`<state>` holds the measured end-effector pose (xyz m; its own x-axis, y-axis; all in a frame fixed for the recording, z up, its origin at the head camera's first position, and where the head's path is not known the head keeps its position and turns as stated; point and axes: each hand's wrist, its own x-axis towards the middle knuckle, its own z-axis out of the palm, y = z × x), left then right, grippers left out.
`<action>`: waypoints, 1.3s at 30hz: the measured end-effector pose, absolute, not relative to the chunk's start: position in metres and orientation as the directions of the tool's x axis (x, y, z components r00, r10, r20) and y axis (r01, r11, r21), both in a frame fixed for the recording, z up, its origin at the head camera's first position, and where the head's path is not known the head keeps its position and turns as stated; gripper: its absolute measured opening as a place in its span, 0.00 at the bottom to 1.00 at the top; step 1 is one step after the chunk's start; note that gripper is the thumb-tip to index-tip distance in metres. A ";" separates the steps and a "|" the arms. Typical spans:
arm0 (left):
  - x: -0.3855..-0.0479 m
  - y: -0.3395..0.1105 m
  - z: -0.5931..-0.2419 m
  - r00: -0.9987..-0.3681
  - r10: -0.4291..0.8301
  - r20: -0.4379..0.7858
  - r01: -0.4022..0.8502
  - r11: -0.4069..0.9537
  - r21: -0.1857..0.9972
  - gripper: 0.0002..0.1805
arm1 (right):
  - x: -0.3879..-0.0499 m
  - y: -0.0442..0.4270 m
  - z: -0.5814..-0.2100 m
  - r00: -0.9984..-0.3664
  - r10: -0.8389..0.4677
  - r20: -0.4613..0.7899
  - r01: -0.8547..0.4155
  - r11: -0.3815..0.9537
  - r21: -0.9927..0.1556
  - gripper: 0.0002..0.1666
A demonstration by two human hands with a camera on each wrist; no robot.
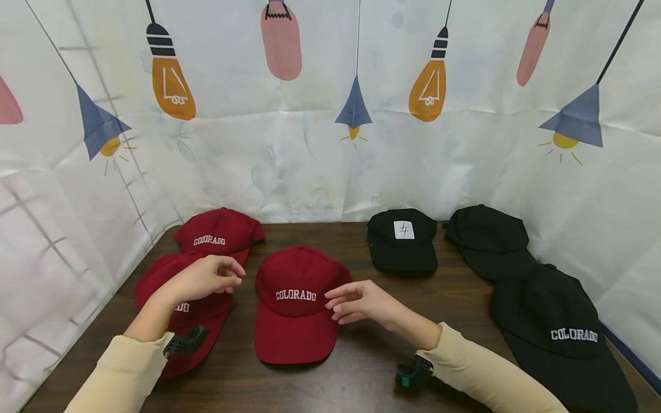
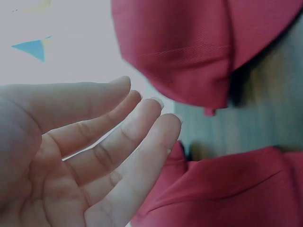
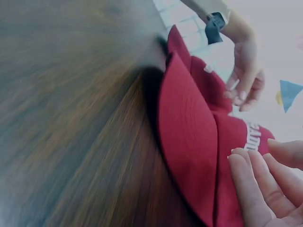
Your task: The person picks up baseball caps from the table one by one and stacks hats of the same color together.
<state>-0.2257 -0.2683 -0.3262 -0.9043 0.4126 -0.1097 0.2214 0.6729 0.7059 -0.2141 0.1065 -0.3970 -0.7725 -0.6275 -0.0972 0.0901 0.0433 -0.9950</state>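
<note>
A red baseball cap (image 1: 296, 335) with COLORADO in white letters lies on the table, brim toward me. Beside its right side is my right hand (image 1: 364, 304), fingers loosely bent; in the right wrist view those fingertips (image 3: 241, 158) come close to the crown, and whether they touch it I cannot tell. My left hand (image 1: 209, 278) hovers above a second red cap (image 1: 198, 344) at the left, hiding part of its lettering. Its fingers (image 2: 142, 127) are relaxed with nothing between them in the left wrist view. A third red cap (image 1: 217, 223) lies behind.
At the right lie a black cap with a white label (image 1: 403, 252), a plain-fronted black cap (image 1: 485, 235) and a black COLORADO cap (image 1: 547, 310). A white curtain (image 1: 310, 160) printed with lamps hangs behind the dark wooden table (image 1: 361, 378).
</note>
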 end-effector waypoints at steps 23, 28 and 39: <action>-0.218 -0.334 -0.293 -0.952 0.302 0.048 0.263 0.728 0.633 0.12 | -0.190 0.044 -0.390 -0.756 -0.654 0.016 0.066 -0.100 -0.993 0.19; -0.216 -0.352 -0.293 -0.962 0.263 0.078 0.248 0.711 0.658 0.09 | -0.184 0.028 -0.392 -0.730 -0.683 0.026 0.083 -0.126 -0.989 0.19; -0.207 -0.390 -0.300 -0.992 0.121 0.021 0.104 0.730 0.675 0.11 | -0.179 -0.006 -0.389 -0.683 -0.730 0.003 0.151 -0.146 -0.978 0.20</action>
